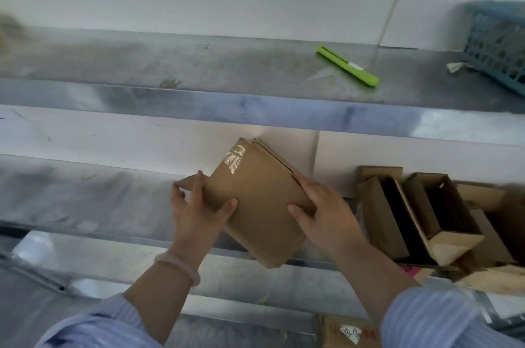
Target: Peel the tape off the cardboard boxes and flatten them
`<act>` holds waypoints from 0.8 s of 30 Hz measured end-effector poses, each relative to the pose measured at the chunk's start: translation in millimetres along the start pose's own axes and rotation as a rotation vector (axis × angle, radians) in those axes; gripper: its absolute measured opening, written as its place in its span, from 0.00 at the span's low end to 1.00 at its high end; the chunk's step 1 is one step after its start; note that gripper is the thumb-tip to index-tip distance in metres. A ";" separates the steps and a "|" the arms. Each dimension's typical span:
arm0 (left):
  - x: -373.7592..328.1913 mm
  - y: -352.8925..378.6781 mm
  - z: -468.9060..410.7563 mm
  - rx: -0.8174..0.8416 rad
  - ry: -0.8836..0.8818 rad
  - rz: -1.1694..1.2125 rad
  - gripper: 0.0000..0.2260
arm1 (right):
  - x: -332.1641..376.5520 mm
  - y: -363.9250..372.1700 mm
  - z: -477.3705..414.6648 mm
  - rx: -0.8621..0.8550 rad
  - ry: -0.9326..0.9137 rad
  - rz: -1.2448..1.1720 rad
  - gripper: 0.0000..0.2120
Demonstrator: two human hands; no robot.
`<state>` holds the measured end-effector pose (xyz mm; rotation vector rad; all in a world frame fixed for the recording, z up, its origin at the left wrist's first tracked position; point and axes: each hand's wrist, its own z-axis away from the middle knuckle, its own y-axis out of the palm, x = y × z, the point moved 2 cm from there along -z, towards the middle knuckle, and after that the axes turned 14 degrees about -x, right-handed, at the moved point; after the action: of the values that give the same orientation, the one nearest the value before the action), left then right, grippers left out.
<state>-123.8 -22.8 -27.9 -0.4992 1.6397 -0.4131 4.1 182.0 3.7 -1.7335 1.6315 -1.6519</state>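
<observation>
Gripping cardboard box (257, 205) edges, left hand (196, 214) and right hand (321, 214) fingers curled, open boxes (454, 245) nearby

Blue striped sleeves (431, 319), pink bracelet (181, 265)

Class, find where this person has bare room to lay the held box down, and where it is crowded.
Free: the lower counter left of the left hand, and the upper shelf left of the green cutter. Crowded: open boxes right of the right hand; the blue basket at the shelf's right end.
</observation>
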 end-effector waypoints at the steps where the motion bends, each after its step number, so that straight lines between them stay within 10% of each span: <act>1: -1.8 -0.5 -2.4 0.024 -0.015 -0.056 0.45 | 0.7 0.2 -1.7 -0.012 -0.032 0.019 0.29; 13: 28.0 16.4 -12.0 0.418 0.054 0.135 0.22 | -13.0 43.0 2.3 0.063 -0.279 0.336 0.30; 24: 44.5 17.5 -33.3 0.320 -0.022 0.056 0.04 | 13.8 79.4 -15.9 0.028 -0.328 0.460 0.28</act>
<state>-162.6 -33.0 -70.3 -0.2169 1.5259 -0.6135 -54.2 151.2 -45.4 -1.3853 1.6729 -1.1102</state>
